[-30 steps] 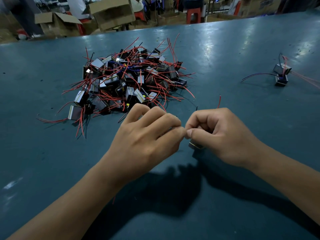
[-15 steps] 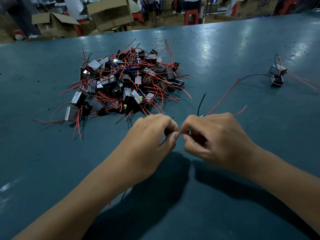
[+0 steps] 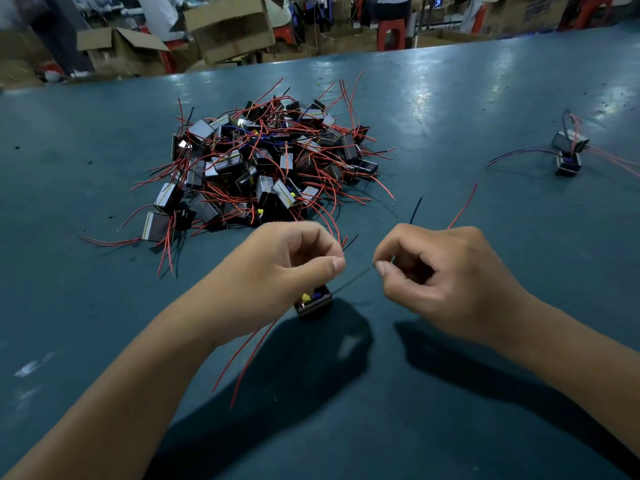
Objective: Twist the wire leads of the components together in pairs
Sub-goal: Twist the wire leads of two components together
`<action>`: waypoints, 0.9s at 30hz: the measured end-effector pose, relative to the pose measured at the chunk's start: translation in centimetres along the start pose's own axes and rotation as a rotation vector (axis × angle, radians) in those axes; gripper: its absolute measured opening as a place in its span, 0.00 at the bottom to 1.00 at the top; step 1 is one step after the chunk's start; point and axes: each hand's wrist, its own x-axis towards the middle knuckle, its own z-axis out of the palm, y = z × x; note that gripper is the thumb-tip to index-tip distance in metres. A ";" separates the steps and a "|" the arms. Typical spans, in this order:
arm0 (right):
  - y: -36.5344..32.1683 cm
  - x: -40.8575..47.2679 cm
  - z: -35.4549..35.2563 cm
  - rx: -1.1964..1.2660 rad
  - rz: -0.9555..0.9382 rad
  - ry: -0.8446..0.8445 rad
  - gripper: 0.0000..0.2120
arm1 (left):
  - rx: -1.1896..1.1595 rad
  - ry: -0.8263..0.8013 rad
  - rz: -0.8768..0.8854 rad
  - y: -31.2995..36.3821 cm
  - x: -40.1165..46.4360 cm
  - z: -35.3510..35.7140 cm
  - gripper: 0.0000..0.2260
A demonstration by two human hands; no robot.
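A small black component (image 3: 313, 303) with yellow and blue parts hangs just under my left hand (image 3: 291, 268), over the teal table (image 3: 450, 98). My left hand pinches wire leads between thumb and forefinger. My right hand (image 3: 446, 278) pinches a thin dark lead that runs down-left to the component. A black lead and a red lead (image 3: 462, 206) stick up behind my right hand. Two red leads (image 3: 249, 358) trail down below my left wrist. The two hands are a short gap apart.
A big pile of black components with red leads (image 3: 263, 168) lies behind my left hand. Two components (image 3: 568, 150) with leads sit at the far right. Cardboard boxes (image 3: 232, 27) and red stools stand beyond the table's far edge.
My hands have moved apart; they were touching before. The component now shows below my left hand, and a dark lead is stretched between the hands.
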 end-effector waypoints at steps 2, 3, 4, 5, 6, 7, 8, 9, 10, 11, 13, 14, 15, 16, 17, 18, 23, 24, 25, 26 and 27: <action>0.2 0.1 0.0 0.040 0.034 0.002 0.03 | 0.166 0.069 0.180 -0.1 0.1 0.1 0.04; 0.2 0.0 0.0 0.064 0.047 -0.004 0.03 | 0.281 0.093 0.278 -0.3 0.1 0.3 0.06; 0.2 0.0 0.1 0.091 0.059 -0.013 0.03 | 0.413 0.108 0.373 -0.5 0.2 0.5 0.08; 0.2 0.0 0.1 0.116 0.067 -0.022 0.04 | 0.519 0.126 0.446 -0.7 0.4 0.8 0.09; 0.2 0.0 0.1 0.139 0.072 -0.031 0.04 | 0.584 0.144 0.494 -0.8 0.5 1.1 0.08; 0.2 0.0 0.1 0.157 0.075 -0.039 0.04 | 0.608 0.162 0.526 -0.9 0.6 1.3 0.07; 0.2 0.0 0.2 0.172 0.077 -0.047 0.04 | 0.612 0.178 0.555 -1.0 0.6 1.5 0.05; 0.2 0.0 0.2 0.187 0.081 -0.052 0.04 | 0.623 0.195 0.582 -1.1 0.6 1.5 0.04; 0.2 0.0 0.2 0.203 0.087 -0.056 0.04 | 0.651 0.209 0.603 -1.1 0.6 1.5 0.04; 0.2 0.0 0.2 0.218 0.094 -0.059 0.04 | 0.681 0.216 0.621 -1.1 0.6 1.5 0.04; 0.2 0.0 0.1 0.237 0.105 -0.066 0.04 | 0.692 0.216 0.612 -0.9 0.6 1.6 0.04; 0.2 0.0 0.2 0.239 0.104 -0.072 0.04 | 0.662 0.215 0.580 -0.8 0.5 1.7 0.04; 0.1 0.0 0.2 0.236 0.099 -0.077 0.04 | 0.621 0.216 0.542 -0.8 0.4 1.8 0.05; 0.1 0.0 0.3 0.228 0.095 -0.078 0.04 | 0.591 0.222 0.508 -0.7 0.4 1.8 0.05; 0.1 0.0 0.4 0.219 0.098 -0.073 0.04 | 0.571 0.236 0.484 -0.8 0.4 1.8 0.06; 0.2 0.0 0.5 0.212 0.113 -0.065 0.05 | 0.546 0.259 0.463 -0.8 0.4 1.6 0.06; 1.2 0.1 1.0 0.324 0.329 -0.046 0.07 | 0.247 0.336 0.254 -1.9 0.7 -0.4 0.04; 1.3 0.1 1.1 0.368 0.370 -0.046 0.07 | 0.222 0.302 0.207 -2.2 0.8 -0.6 0.05; 1.3 0.1 1.2 0.411 0.404 -0.043 0.07 | 0.208 0.265 0.176 -2.4 0.8 -0.6 0.06; 1.3 0.2 1.2 0.449 0.427 -0.041 0.07 | 0.202 0.237 0.160 -2.6 0.9 -0.4 0.06; 1.3 0.2 1.3 0.473 0.440 -0.040 0.07 | 0.203 0.222 0.157 -2.6 1.0 -0.2 0.06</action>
